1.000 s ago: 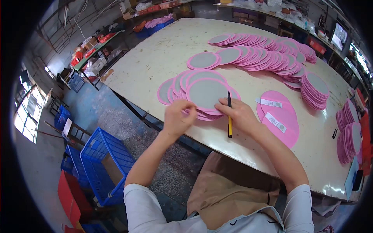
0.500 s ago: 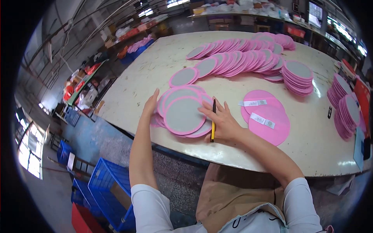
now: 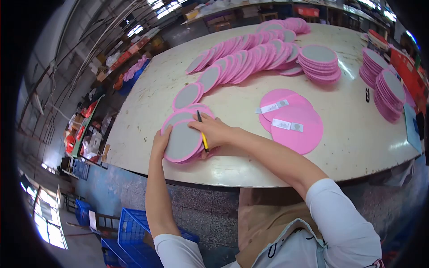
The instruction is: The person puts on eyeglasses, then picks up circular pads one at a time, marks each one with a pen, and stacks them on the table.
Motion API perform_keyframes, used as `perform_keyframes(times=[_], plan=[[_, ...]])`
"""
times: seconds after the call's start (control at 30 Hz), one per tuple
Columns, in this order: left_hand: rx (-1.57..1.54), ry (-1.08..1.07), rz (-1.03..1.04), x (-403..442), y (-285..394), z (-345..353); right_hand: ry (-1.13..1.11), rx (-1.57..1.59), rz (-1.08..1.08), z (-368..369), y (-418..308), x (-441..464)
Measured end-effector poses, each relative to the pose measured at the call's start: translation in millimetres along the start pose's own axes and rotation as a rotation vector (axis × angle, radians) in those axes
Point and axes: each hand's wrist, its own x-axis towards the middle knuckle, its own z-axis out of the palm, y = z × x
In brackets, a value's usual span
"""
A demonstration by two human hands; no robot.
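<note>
A small pile of round grey discs with pink rims (image 3: 182, 142) lies near the table's front left edge. My left hand (image 3: 161, 142) presses against the pile's left side, thumb on the top disc. On the pile's right side rests my right hand (image 3: 210, 130), which also holds a yellow and black pen (image 3: 203, 136) upright between its fingers. Both hands are closed round the pile's sides. Just behind, another grey disc (image 3: 187, 96) begins a long overlapping row (image 3: 241, 67). Two pink discs with white labels (image 3: 297, 134) lie to the right.
The pale table (image 3: 241, 172) has a neat stack of discs (image 3: 318, 64) toward the back right. More stacks (image 3: 389, 96) stand at the right edge, beside a small black object (image 3: 367, 95). Blue crates (image 3: 134, 225) are on the floor at the lower left.
The view has turned to the right. My left hand has gone from the pile's front to its left side and closed on it. The pile's discs are now bunched closer together.
</note>
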Motion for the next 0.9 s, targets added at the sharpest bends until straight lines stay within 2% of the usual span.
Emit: perform_keyframes(times=[0.1,0.13,0.2,0.27,0.3,0.37,0.43,0.47,0.53,0.6,0.67,0.7,0.9], plan=[[0.154,0.01,0.09,21,-20,-6,-0.029,-0.097,0.109,-7,-11,-7],[0.158,0.109,0.1,28,-28,-2,-0.019,-0.102,0.152,-10,-10,-15],[0.204,0.17,0.147,37,-47,0,0.019,-0.166,0.043,-17,-11,-35],[0.3,0.209,0.133,37,-44,-4,0.093,-0.057,-0.09,-32,-8,-72],[0.299,0.195,0.134,34,-38,-2,0.092,-0.058,-0.076,-43,-7,-93],[0.502,0.429,0.297,25,-26,1,-0.019,0.058,-0.023,-64,0,-141],[0.415,0.541,0.656,-20,30,25,0.231,-0.006,-0.1,-71,16,-193],[0.413,0.534,0.637,-42,54,41,0.182,-0.036,0.055,-86,8,-217],[0.221,0.178,0.881,-84,95,77,0.262,-0.248,0.024,-97,19,-256],[0.225,-0.139,0.896,-120,114,120,0.3,-0.425,0.036,-103,23,-281],[0.258,-0.324,1.263,-131,111,169,0.264,-0.429,0.09,-104,28,-298],[0.337,-0.339,1.329,-144,115,188,0.241,-0.437,0.16,-103,30,-304],[0.335,-0.492,1.38,-179,140,236,0.134,-0.574,0.187,-119,29,-323]])
